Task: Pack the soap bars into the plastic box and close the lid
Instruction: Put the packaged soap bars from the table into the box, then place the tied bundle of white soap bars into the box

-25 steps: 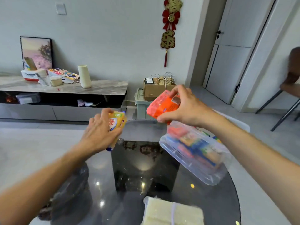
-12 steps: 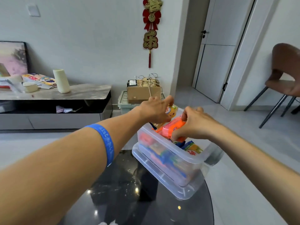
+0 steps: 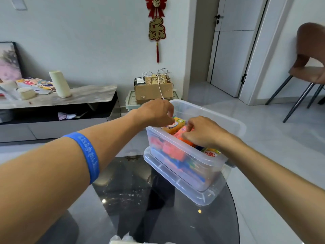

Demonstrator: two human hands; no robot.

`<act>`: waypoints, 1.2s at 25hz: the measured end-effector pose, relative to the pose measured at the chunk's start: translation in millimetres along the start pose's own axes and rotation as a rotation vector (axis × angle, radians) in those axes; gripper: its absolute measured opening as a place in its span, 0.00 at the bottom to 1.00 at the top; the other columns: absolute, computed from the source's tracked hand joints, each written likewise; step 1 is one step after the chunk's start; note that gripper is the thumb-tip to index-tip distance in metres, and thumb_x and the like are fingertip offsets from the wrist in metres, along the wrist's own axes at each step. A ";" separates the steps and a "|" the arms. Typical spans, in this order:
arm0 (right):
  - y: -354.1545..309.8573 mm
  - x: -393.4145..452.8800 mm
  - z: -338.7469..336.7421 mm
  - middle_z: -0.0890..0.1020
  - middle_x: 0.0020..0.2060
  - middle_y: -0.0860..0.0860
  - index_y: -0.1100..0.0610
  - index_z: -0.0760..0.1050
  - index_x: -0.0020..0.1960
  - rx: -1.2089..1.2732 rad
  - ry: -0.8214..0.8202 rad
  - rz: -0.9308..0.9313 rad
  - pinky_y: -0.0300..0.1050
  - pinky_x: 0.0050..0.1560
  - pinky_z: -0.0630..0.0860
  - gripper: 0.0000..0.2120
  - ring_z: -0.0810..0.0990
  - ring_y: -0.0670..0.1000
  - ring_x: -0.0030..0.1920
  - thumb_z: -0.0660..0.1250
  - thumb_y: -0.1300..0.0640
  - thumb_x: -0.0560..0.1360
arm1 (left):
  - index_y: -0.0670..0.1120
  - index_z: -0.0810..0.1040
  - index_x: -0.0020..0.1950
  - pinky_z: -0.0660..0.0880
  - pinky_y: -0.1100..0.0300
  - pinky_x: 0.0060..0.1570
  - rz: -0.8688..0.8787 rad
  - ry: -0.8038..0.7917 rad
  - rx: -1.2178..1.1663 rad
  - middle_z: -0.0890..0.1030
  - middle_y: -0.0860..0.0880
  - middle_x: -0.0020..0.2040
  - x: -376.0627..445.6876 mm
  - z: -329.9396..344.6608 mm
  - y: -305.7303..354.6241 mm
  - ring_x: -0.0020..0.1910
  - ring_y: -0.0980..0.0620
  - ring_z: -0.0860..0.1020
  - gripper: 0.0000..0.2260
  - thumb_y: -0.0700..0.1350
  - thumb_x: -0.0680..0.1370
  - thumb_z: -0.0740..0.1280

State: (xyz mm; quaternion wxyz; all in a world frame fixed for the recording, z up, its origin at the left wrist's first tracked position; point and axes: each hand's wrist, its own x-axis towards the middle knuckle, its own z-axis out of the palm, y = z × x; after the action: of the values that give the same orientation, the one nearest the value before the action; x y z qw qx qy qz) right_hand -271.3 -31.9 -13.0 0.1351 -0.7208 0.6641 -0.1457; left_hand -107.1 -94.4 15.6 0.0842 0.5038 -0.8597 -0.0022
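We have the clear plastic box [image 3: 184, 166] at the table [image 3: 131, 199] edge, nearly full. Our left hand [image 3: 156, 111] pinches a yellow soap bar [image 3: 175, 125]; our right hand [image 3: 202, 132] curls around an orange soap bar [image 3: 181, 132]. Bars left proud could block the lid; a hard push might tip the box off.

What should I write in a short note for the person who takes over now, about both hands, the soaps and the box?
Left hand: on the yellow soap bar, at the top of the clear plastic box.
Right hand: pressing the orange soap bar in beside it.
The box stands on the dark glass table, seated in what looks like its lid; it is open.
Done: many bars already inside.
Left: seat these two, then close the lid.
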 end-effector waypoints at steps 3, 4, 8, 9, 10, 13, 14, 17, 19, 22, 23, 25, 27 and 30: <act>-5.0 -10.5 -4.5 0.80 0.49 0.50 0.51 0.78 0.45 0.039 0.148 -0.013 0.48 0.44 0.75 0.06 0.77 0.52 0.47 0.68 0.49 0.73 | 0.51 0.82 0.50 0.74 0.54 0.47 0.037 0.059 -0.008 0.82 0.48 0.54 -27.0 -6.0 -1.9 0.50 0.46 0.78 0.09 0.54 0.75 0.67; -7.5 -16.5 -7.5 0.79 0.48 0.50 0.51 0.78 0.44 0.046 0.217 -0.043 0.47 0.43 0.73 0.04 0.76 0.52 0.47 0.68 0.51 0.73 | 0.52 0.81 0.52 0.74 0.54 0.47 0.055 0.072 -0.008 0.82 0.48 0.55 -37.4 -7.8 -2.7 0.51 0.47 0.78 0.10 0.54 0.75 0.66; -29.0 -59.7 -13.6 0.75 0.42 0.48 0.53 0.79 0.41 0.044 0.380 -0.239 0.45 0.41 0.65 0.03 0.73 0.51 0.44 0.68 0.55 0.72 | 0.49 0.78 0.61 0.73 0.50 0.55 0.080 0.129 -0.035 0.80 0.46 0.59 -86.4 -12.6 -8.7 0.58 0.45 0.76 0.15 0.53 0.76 0.64; -36.5 -73.2 -13.0 0.76 0.42 0.49 0.53 0.78 0.40 0.056 0.400 -0.279 0.45 0.40 0.66 0.02 0.73 0.51 0.43 0.68 0.56 0.72 | 0.49 0.76 0.63 0.73 0.50 0.57 0.073 0.152 -0.050 0.80 0.46 0.61 -97.7 -13.3 -9.7 0.59 0.45 0.76 0.17 0.53 0.76 0.65; -45.7 -88.9 -10.9 0.77 0.42 0.49 0.53 0.78 0.40 0.069 0.410 -0.322 0.46 0.41 0.68 0.02 0.74 0.51 0.44 0.68 0.56 0.71 | 0.48 0.75 0.64 0.73 0.50 0.57 0.066 0.170 -0.066 0.80 0.46 0.61 -111.7 -13.6 -11.3 0.60 0.45 0.76 0.18 0.52 0.76 0.65; -73.2 -142.4 8.0 0.79 0.46 0.46 0.52 0.78 0.43 0.123 0.214 -0.432 0.46 0.46 0.71 0.06 0.75 0.49 0.47 0.69 0.50 0.71 | 0.48 0.75 0.65 0.73 0.47 0.58 0.041 0.098 -0.067 0.80 0.44 0.60 -157.6 -9.8 -18.1 0.59 0.44 0.76 0.23 0.56 0.73 0.61; -81.5 -160.5 19.5 0.79 0.50 0.46 0.51 0.77 0.49 0.079 0.043 -0.460 0.48 0.49 0.72 0.12 0.75 0.49 0.50 0.70 0.45 0.70 | 0.47 0.75 0.64 0.73 0.47 0.58 0.040 0.056 -0.053 0.80 0.44 0.59 -173.6 -7.5 -21.4 0.59 0.43 0.76 0.26 0.58 0.71 0.58; -96.7 -201.3 62.7 0.73 0.65 0.46 0.49 0.63 0.69 -0.265 -0.461 -0.423 0.55 0.60 0.71 0.42 0.71 0.53 0.62 0.68 0.29 0.63 | 0.48 0.75 0.64 0.73 0.48 0.59 -0.004 -0.012 0.014 0.78 0.44 0.61 -203.4 -2.7 -34.3 0.60 0.43 0.75 0.23 0.56 0.72 0.60; -103.6 -214.3 88.0 0.73 0.61 0.50 0.52 0.60 0.68 -0.389 -0.523 -0.416 0.55 0.55 0.70 0.43 0.71 0.56 0.59 0.71 0.32 0.62 | 0.49 0.74 0.64 0.74 0.47 0.58 -0.022 -0.006 0.029 0.78 0.45 0.62 -212.8 -4.5 -42.8 0.61 0.43 0.75 0.20 0.52 0.74 0.64; -111.7 -219.0 102.5 0.72 0.49 0.50 0.53 0.63 0.56 -0.339 -0.413 -0.385 0.50 0.43 0.67 0.33 0.71 0.55 0.48 0.74 0.41 0.60 | 0.50 0.74 0.65 0.74 0.45 0.58 -0.024 -0.005 0.037 0.77 0.47 0.64 -218.8 -9.3 -48.8 0.61 0.44 0.75 0.20 0.52 0.74 0.64; -112.7 -218.7 101.3 0.72 0.49 0.49 0.53 0.65 0.56 -0.311 -0.391 -0.387 0.49 0.42 0.67 0.33 0.70 0.54 0.47 0.75 0.41 0.59 | 0.50 0.73 0.65 0.74 0.45 0.59 -0.023 0.000 0.040 0.77 0.47 0.65 -219.1 -10.3 -49.6 0.62 0.45 0.75 0.20 0.53 0.74 0.64; -110.8 -215.8 89.5 0.73 0.50 0.48 0.52 0.65 0.57 -0.268 -0.352 -0.418 0.49 0.42 0.69 0.34 0.71 0.53 0.47 0.75 0.41 0.57 | 0.51 0.73 0.65 0.74 0.47 0.59 -0.025 0.018 0.045 0.77 0.48 0.65 -215.8 -11.6 -49.7 0.62 0.46 0.74 0.20 0.53 0.74 0.64; -104.9 -206.4 57.3 0.73 0.48 0.45 0.48 0.64 0.55 -0.219 -0.285 -0.445 0.49 0.40 0.71 0.33 0.73 0.51 0.47 0.75 0.41 0.56 | 0.51 0.73 0.65 0.74 0.48 0.59 -0.030 0.029 0.042 0.77 0.49 0.64 -208.6 -12.2 -48.1 0.62 0.46 0.74 0.20 0.53 0.74 0.64; -90.6 -178.6 -22.1 0.75 0.46 0.39 0.41 0.64 0.58 -0.147 -0.107 -0.379 0.46 0.41 0.75 0.37 0.75 0.44 0.45 0.73 0.38 0.52 | 0.51 0.73 0.65 0.74 0.49 0.55 -0.023 0.065 0.025 0.79 0.48 0.59 -186.9 -12.7 -39.2 0.60 0.45 0.74 0.24 0.56 0.71 0.61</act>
State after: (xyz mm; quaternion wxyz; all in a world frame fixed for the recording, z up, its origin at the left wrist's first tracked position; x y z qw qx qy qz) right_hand -210.2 153.5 37.0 0.0874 -0.8473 0.5175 -0.0814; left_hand 18.2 49.3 -1.9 0.1056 0.5144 -0.8507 0.0237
